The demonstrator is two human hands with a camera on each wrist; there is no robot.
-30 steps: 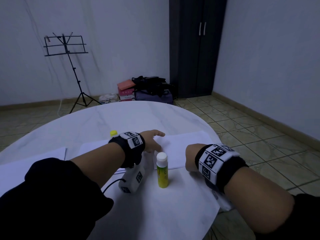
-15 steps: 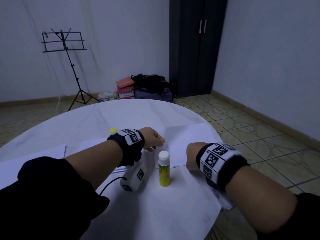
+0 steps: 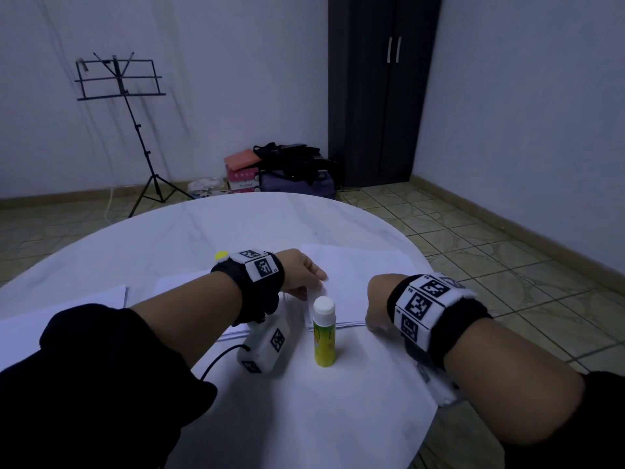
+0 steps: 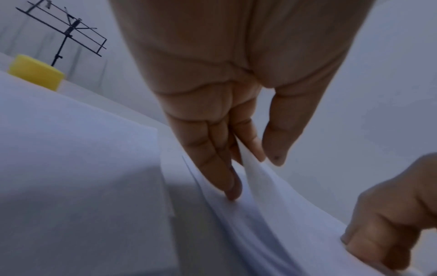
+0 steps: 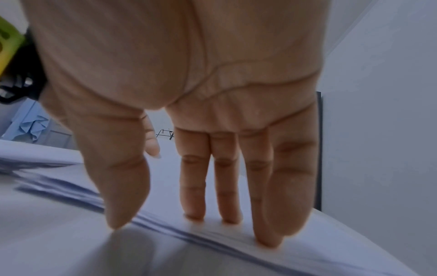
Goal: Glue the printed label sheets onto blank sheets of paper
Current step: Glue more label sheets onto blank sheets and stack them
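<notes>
At the tabletop's (image 3: 236,231) far left edge lies a separate stack of white paper (image 3: 67,309), and beyond the left wrist a small yellow cap (image 3: 221,255) stands on the surface. The left hand (image 3: 301,274) reaches over the middle of the table to the left edge of the main paper stack (image 3: 355,275); in the left wrist view its fingers (image 4: 212,164) point down, and one lifted sheet (image 4: 257,179) passes up between them — the middle fingers pinch that sheet while a fingertip rests on the pile beneath. The thumb is straight and apart from the paper. Just nearer the front edge than this hand, a glue stick (image 3: 324,333) with a white cap and yellow-green body stands upright, just in front of the stack's near edge. The stack itself lies right of centre, its far right corner close to the table's right rim. The right hand (image 3: 377,306) sits at the stack's near edge — in the right wrist view its fingers (image 5: 227,186) are straight, tips pressing down on the top sheet, and the thumb touches the table just in front of the edge; it grips nothing.
</notes>
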